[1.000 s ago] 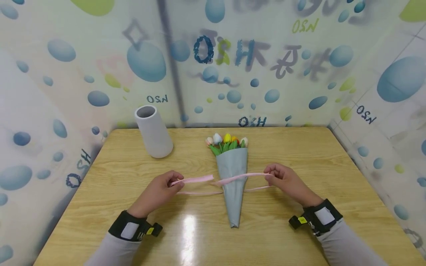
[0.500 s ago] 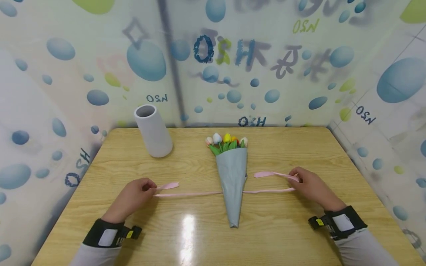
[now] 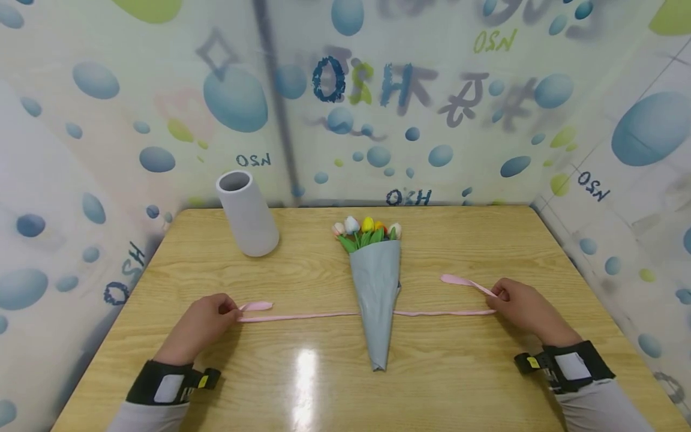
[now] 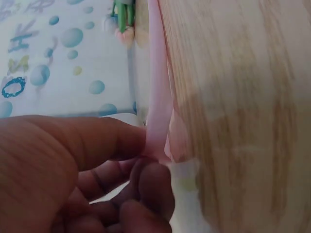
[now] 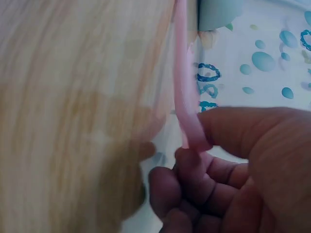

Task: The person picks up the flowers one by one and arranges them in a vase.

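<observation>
Pink ribbon (image 3: 324, 315) is running beneath the wrapped bouquet (image 3: 375, 294), which is lying on the tabletop (image 3: 459, 372); pass-under looks done, no knot showing, ends remaining untied. Left hand (image 3: 205, 321) and right hand (image 3: 531, 309) are each pinching ribbon near an end. Versus a second ago, hands are sitting farther apart, no ribbon crossing the bouquet's front

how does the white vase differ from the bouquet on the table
Pose: the vase stands on its base, while the bouquet lies flat.
Look: the vase is plain white; the bouquet has a grey-blue wrap and multicoloured flowers.
Surroundings: the pink ribbon extends from both sides of the bouquet, but lies apart from the vase.
Shared: both are on the wooden table, and neither is held.
</observation>
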The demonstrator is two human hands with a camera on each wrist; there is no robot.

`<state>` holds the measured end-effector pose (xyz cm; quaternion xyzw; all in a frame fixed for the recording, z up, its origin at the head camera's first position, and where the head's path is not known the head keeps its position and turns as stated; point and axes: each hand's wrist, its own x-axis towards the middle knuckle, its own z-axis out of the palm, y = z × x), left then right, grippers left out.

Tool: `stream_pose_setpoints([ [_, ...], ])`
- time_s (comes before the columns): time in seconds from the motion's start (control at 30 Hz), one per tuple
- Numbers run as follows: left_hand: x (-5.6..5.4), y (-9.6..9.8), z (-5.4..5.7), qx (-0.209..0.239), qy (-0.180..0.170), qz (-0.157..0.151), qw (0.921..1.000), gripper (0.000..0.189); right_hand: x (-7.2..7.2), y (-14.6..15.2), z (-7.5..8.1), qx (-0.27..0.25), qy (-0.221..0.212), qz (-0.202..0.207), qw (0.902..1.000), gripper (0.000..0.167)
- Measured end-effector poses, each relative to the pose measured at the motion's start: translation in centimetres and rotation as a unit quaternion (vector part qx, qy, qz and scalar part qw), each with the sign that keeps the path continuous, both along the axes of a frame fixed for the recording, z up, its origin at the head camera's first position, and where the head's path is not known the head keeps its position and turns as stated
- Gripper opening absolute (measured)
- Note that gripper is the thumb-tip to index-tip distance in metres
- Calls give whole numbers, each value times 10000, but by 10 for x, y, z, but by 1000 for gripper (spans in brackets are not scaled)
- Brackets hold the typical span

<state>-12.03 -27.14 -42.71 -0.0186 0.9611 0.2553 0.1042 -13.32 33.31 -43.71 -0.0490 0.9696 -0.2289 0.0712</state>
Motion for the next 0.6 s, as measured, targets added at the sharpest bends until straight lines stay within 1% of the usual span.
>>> stream_pose_setpoints([
  [0.1, -1, 1, 0, 111, 147, 29, 9998, 20, 0, -3, 5, -63, 76, -154, 9998, 37],
  [0.2, -2, 3, 3, 293, 456, 85, 9985, 29, 0, -9, 11, -103, 452, -291, 9985, 51],
  [0.27, -3, 7, 7, 464, 651, 99, 9967, 34, 0, -13, 17, -111, 687, -352, 9970, 52],
  [0.33, -6, 12, 11, 615, 868, 82, 9943, 38, -1, -18, 23, -221, 835, -358, 9956, 50],
  [0.4, -8, 20, 15, 732, 1032, 32, 9920, 41, -3, -25, 26, -436, 954, -341, 9939, 49],
  [0.47, -11, 30, 17, 897, 1159, -11, 9892, 43, -5, -32, 29, -760, 958, -311, 9920, 51],
  [0.53, -14, 42, 18, 1111, 1228, -83, 9862, 45, -9, -40, 30, -1155, 880, -248, 9891, 55],
  [0.6, -17, 56, 18, 1359, 1229, -159, 9830, 49, -12, -50, 29, -1526, 687, -182, 9857, 60],
])
